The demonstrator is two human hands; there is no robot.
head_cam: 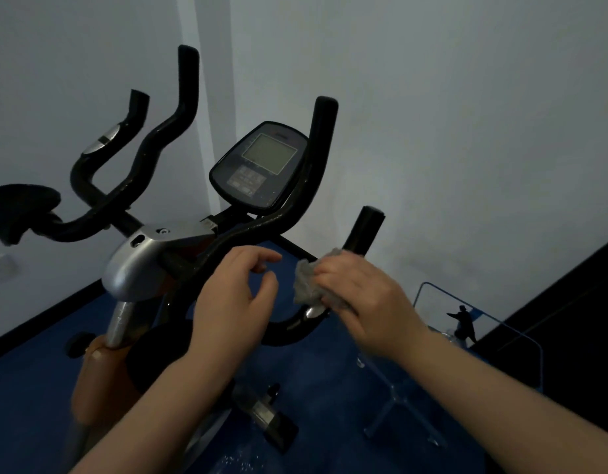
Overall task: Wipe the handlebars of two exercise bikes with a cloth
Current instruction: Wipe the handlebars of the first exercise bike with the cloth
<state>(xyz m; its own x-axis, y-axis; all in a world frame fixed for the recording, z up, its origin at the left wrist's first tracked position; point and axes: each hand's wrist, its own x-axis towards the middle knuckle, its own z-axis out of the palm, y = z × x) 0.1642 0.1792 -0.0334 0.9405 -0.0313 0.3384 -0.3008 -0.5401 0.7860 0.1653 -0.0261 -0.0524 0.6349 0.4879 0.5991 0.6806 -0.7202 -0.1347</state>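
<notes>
- Cloth (307,280): grey, crumpled, bunched against the right-hand grip of the handlebars, low centre-right in the view; partly covered by the hand holding it.
- Right hand (360,292): fingers curled tight over the cloth, pressing it onto the bar just below the upright black end of the grip (364,230); forearm enters from the lower right.
- Left hand (234,302): empty, fingers loosely curved and slightly apart, thumb and forefinger near each other without pinching anything; it hovers just beside the cloth, in front of the central bar, not touching it as far as can be told.
- Handlebars (288,213): black, multi-curved tubing; two inner horns rise either side of the console, outer loops sweep down and back up. A silver sensor patch (314,312) shows just under the cloth, another (104,138) on the far left grip.
- Console (261,165): dark oval housing, grey blank screen, button panel below it, mounted between the horns.
- Stem cover (138,265): silver-grey shroud under the handlebars, atop a metallic post.
- Frame body (100,381): orange-brown, lower left.
- Floor (329,388): blue.
- Wall (466,131): pale, plain, with dark skirting along its foot.
- Clear panel (477,323): transparent, on a stand at lower right.
</notes>
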